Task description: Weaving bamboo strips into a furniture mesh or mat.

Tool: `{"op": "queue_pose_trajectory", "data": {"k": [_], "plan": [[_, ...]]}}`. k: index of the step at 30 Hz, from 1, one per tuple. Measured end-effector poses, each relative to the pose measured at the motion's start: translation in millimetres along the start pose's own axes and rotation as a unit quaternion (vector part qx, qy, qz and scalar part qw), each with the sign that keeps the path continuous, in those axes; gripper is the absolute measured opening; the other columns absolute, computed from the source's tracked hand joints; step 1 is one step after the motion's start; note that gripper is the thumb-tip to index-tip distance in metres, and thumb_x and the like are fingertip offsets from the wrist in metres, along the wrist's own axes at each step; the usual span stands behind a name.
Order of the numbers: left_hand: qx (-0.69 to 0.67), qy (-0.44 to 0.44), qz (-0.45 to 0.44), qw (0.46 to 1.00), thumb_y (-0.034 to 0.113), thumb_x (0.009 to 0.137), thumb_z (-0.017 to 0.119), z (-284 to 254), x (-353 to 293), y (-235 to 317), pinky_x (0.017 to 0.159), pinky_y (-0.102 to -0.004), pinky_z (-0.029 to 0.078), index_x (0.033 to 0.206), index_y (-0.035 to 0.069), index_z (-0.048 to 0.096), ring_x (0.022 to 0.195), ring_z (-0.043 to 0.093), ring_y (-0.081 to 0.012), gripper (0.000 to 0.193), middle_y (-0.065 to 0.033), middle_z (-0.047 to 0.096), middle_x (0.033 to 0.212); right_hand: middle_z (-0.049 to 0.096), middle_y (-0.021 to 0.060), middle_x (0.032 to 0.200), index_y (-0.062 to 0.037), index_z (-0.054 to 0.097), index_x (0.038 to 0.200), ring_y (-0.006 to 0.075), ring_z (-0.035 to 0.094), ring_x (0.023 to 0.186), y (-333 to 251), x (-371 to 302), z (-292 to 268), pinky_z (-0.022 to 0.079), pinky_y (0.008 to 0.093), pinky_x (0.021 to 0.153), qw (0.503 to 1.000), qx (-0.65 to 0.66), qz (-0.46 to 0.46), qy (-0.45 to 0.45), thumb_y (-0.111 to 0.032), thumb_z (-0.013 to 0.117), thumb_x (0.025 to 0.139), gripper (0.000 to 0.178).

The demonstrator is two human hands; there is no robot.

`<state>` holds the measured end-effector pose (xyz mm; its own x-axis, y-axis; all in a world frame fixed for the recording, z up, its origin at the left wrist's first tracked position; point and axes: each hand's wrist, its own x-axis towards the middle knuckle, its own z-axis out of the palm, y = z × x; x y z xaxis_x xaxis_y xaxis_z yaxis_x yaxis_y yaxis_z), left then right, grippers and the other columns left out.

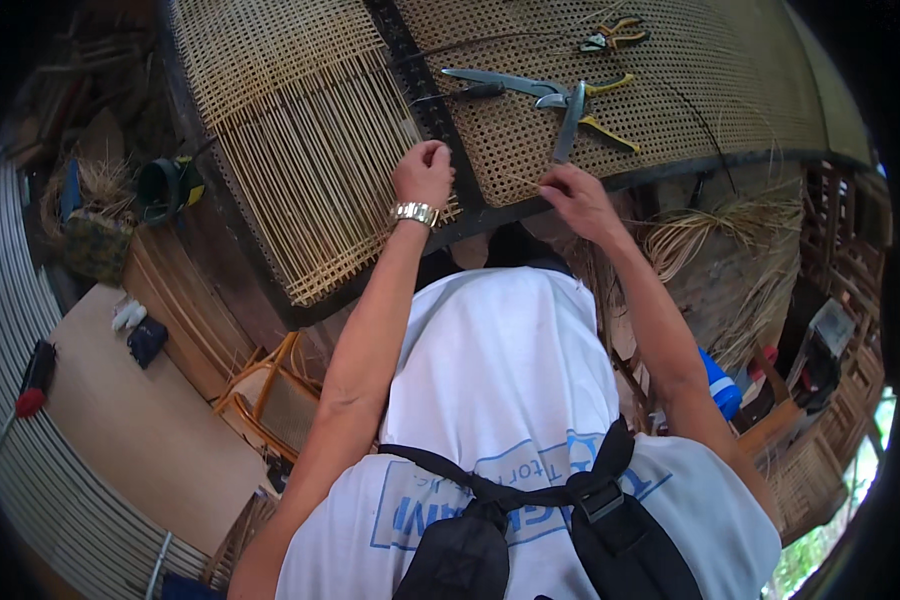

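My left hand (425,173), a metal watch on its wrist, is closed over the right edge of a partly woven cane panel (310,165); what its fingers hold, if anything, is hidden. Long strands run along the panel, with finished weave at its far end. My right hand (577,198) pinches a thin pale cane strand (518,180) just off the near edge of a fully woven cane panel (510,135). Hedge shears (570,110) with yellow grips lie on that panel, one blade close to my right fingers. An awl (480,91) with a black handle lies left of them.
Yellow-handled pliers (615,38) lie farther back. A dark frame bar (425,90) divides the two panels. Loose cane bundles (690,240) hang at right. A rattan chair (270,395) and a plywood sheet (135,400) are at left, and a blue container (720,385) stands beside my right arm.
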<state>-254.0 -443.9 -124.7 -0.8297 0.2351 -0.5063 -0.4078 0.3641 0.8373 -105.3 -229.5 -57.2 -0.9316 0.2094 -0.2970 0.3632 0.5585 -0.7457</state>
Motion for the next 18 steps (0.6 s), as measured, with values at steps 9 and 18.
{"op": "queue_pose_trajectory", "data": {"k": [9,18], "plan": [[0.258,0.193,0.096,0.942,0.018,0.082,0.069,7,-8,-1,0.071,-0.0388,0.054,0.092,0.004,0.073,0.076,0.068,-0.0292,0.017,-0.0141,0.071,0.082,0.062,0.0155,0.093,-0.0046,0.066,0.094,0.0347,0.061,0.091,-34,95,56,0.049,0.0427,0.08,0.997,0.008,-0.072,-0.016,-0.018,0.063,0.088,0.015],[-0.184,0.124,-0.08,0.972,0.016,0.092,0.067,9,-21,25,0.064,-0.0224,0.054,0.109,0.0,0.067,0.075,0.065,-0.0101,0.023,-0.0043,0.07,0.087,0.068,0.0102,0.083,-0.0042,0.069,0.1,0.0197,0.065,0.073,-26,117,70,0.052,0.0331,0.068,0.968,0.182,0.027,-0.172,-0.02,0.069,0.087,0.021]]}}
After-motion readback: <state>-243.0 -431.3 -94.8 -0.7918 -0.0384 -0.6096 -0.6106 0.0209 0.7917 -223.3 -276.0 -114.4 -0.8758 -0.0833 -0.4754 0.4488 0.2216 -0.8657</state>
